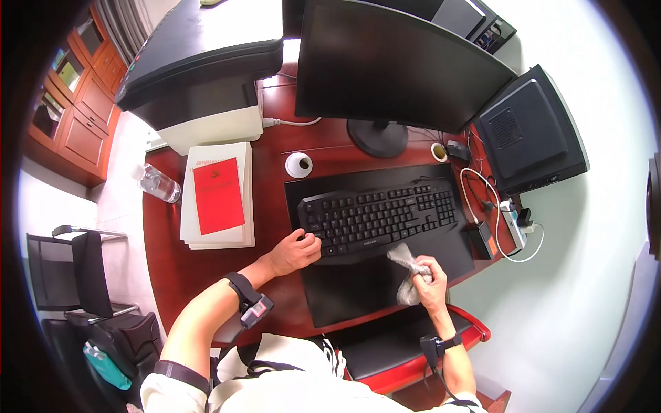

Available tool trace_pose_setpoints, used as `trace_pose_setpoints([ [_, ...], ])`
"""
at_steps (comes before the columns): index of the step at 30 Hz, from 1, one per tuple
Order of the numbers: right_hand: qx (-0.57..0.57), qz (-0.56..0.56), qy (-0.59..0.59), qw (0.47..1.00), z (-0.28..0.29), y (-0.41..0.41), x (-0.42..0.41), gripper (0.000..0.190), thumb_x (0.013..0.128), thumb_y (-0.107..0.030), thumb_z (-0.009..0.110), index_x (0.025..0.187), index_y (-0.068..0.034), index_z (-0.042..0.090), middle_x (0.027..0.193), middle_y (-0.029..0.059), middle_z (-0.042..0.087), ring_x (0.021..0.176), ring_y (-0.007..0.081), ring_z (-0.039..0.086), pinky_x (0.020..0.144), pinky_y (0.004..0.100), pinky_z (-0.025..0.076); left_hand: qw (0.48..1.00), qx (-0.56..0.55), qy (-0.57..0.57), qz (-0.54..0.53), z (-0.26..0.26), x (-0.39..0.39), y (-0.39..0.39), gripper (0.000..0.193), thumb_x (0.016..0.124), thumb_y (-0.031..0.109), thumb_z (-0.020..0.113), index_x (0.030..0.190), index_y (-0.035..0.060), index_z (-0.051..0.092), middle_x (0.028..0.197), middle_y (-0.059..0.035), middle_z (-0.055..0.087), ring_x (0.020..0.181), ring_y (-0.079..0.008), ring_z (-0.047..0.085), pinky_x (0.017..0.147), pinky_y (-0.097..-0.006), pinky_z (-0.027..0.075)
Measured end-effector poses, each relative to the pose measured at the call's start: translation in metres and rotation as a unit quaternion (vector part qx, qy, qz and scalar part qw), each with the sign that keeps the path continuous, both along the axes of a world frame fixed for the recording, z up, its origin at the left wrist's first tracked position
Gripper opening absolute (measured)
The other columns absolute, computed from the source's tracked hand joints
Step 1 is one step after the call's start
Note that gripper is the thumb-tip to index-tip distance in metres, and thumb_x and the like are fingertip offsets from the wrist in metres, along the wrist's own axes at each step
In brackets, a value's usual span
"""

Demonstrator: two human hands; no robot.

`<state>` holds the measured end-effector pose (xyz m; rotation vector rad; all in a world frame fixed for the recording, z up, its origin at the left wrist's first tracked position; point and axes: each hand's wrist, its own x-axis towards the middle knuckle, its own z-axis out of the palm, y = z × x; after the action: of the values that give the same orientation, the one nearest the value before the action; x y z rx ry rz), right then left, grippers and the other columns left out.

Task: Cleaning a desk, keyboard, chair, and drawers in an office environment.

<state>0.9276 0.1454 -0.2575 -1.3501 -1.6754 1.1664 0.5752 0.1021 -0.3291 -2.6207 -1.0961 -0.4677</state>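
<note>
My left hand (297,252) grips the lower left corner of a black computer keyboard (379,219), its fingers curled over the edge. The keyboard lies at a slight tilt on a black desk mat (361,297). In my right hand (431,284) is a crumpled grey cloth (409,279), held over the mat just below the keyboard's front edge. One end of the cloth sticks up towards the keyboard. Behind the keyboard a black monitor (397,67) stands on a round base (377,138).
At left are a printer (201,88), a stack of paper (217,241) under a red booklet (219,196), and a clear plastic bottle (161,185). At right are a black computer tower (532,129), a mouse (457,150), a power strip (512,227) and loose cables.
</note>
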Motion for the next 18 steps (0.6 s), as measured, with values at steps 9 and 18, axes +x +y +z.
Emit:
trace_pose_setpoints([
  [9,0.202,0.033,-0.063,0.977,-0.032,0.028,-0.134,0.030,0.068,0.003,0.061,0.097,-0.006,0.058,0.108,0.0117,0.057,0.103,0.0309,0.055,0.090,0.0370,0.044,0.940,-0.199,-0.197,0.192,0.000,0.003,-0.017,0.051,0.068,0.014,0.068,0.114,-0.0041,0.051,0.123,-0.0149,0.045,0.115,-0.0286,0.046,0.096,-0.0387,0.039],
  [18,0.353,0.220,-0.299,0.859,-0.078,0.067,-0.124,0.043,0.077,-0.010,0.060,0.119,-0.004,0.054,0.125,0.0128,0.053,0.118,0.0339,0.048,0.101,0.0443,0.037,0.907,-0.270,-0.244,0.211,-0.006,0.012,-0.013,0.086,0.067,0.021,0.078,0.135,-0.0075,0.034,0.146,-0.0192,0.027,0.132,-0.0350,0.030,0.109,-0.0432,0.027],
])
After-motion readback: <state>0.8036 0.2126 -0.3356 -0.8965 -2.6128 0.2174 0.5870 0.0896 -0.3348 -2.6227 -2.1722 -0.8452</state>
